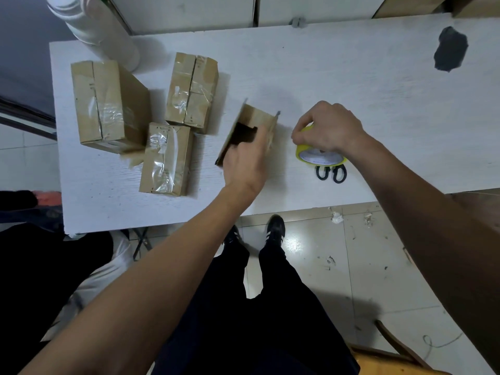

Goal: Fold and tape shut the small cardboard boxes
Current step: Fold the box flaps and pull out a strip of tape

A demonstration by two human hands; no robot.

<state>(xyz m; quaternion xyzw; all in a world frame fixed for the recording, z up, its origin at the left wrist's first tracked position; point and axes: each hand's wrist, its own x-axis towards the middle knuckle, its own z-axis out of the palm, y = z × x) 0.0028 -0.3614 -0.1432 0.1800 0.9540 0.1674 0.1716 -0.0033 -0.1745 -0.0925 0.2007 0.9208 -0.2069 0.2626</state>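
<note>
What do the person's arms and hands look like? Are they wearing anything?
Both arms are bare as far up as the picture shows: no sleeves in view. The left hand and the right hand have no gloves, and no watch or bracelet shows on either wrist. No rings show on the fingers that can be seen.

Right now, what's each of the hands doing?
Left hand: holds the open cardboard box, fingers curled over its edge.
Right hand: grips the yellow tape roll on the table.

White cylinder [92, 25], dark patch [450, 48]
</note>
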